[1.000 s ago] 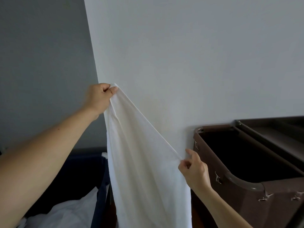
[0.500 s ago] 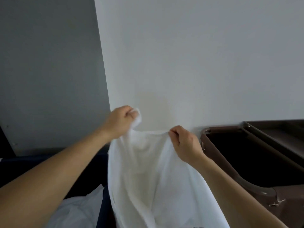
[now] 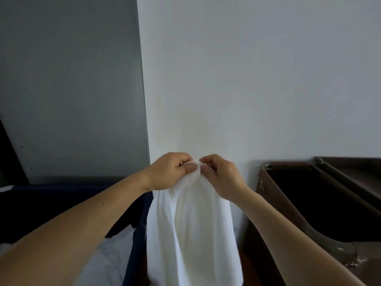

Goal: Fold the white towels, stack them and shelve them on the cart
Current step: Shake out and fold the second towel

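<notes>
Behind, pale wall (image 3: 268, 79), brown cart (image 3: 272, 207).

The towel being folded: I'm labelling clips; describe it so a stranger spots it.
Before the pale wall, between the dark blue bin and the brown cart, hangs a white towel. Unlike the white laundry in the bin, its top is pinched by the left hand and right hand.

The towel (image 3: 191, 223) I hold is soft white cloth, matt, falling in loose folds. The cart (image 3: 327, 238) on my right looks like brown plastic, smooth, with a slight gloss on its rounded rim. The bin (image 3: 134, 254) on my left is dark blue fabric, matt. The wall (image 3: 268, 79) is smooth and matt.
</notes>
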### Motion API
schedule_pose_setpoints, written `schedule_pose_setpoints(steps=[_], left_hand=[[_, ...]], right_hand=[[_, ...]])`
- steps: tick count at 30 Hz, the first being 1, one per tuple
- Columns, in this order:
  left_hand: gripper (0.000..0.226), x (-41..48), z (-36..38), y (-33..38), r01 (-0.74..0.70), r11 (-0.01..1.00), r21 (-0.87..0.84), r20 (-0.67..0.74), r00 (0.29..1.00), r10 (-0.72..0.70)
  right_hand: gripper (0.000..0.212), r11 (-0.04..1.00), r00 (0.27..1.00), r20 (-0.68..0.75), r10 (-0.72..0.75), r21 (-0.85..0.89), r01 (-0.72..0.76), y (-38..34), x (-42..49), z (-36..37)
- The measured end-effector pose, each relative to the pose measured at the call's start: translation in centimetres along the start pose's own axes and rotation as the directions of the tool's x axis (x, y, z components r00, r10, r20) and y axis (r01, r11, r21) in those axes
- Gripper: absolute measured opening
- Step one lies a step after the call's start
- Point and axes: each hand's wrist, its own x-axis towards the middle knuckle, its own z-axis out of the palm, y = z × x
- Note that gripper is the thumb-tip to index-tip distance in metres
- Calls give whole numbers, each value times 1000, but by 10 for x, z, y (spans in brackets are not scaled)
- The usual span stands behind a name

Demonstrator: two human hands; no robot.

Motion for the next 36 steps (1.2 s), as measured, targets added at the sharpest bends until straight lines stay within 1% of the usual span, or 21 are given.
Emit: schedule_pose_setpoints(steps=[2, 5, 7, 10, 12, 13, 16, 18, 20, 22, 24, 26, 28, 30, 33, 36], left_hand=[[43, 7, -7, -3, -5, 1000, 23, -79, 997, 7], [40, 18, -14, -9, 20, 999, 26, -200, 980, -15], [37, 27, -18, -13, 61, 998, 20, -282, 958, -53], [44, 40, -25, -17, 91, 996, 21, -395, 916, -76], [48, 48, -28, -19, 106, 994, 25, -425, 901, -85], [47, 52, -28, -20, 114, 993, 29, -430, 898, -90], [36, 60, -24, -25, 137, 990, 29, -460, 881, -109], [34, 65, -22, -29, 152, 988, 17, -481, 867, -126], [32, 67, -20, -33, 185, 983, 14, -494, 856, -154], [31, 68, -20, -38, 213, 977, 6, -505, 844, -181], [33, 69, -20, -41, 243, 970, -1, -519, 829, -208], [30, 70, -24, -45, 273, 962, -27, -539, 806, -244], [28, 69, -30, -50, 304, 952, -38, -552, 788, -273], [30, 67, -35, -56, 336, 942, -26, -554, 779, -293], [38, 63, -33, -59, 362, 932, -19, -546, 777, -313], [44, 59, -31, -63, 390, 919, -50, -542, 763, -353]], right_hand=[[26, 999, 1000, 13, 28, -30, -27, 11, -7, 5], [34, 1000, 997, -72, 13, 23, -11, 26, -20, 8], [31, 998, 994, -113, 5, 62, 2, 35, -28, 7], [23, 994, 991, -120, 65, 98, -53, 44, -36, 4], [26, 985, 985, -112, 130, 128, -115, 48, -41, 2], [26, 983, 983, -108, 147, 125, -134, 50, -43, 1], [16, 982, 982, -64, 179, 71, -174, 57, -51, -5], [11, 978, 978, -4, 208, -1, -208, 63, -57, -10], [8, 975, 977, 47, 208, -96, -202, 71, -63, -15], [10, 968, 976, 94, 197, -176, -179, 77, -69, -17], [9, 955, 970, 128, 205, -241, -170, 85, -74, -16], [17, 939, 961, 147, 235, -290, -185, 96, -79, -16], [28, 938, 962, 120, 247, -279, -206, 109, -85, -19], [32, 950, 970, 45, 239, -216, -224, 117, -90, -26], [21, 964, 966, -111, 236, -100, -247, 114, -89, -38], [11, 965, 938, -230, 261, 89, -247, 103, -83, -49]])
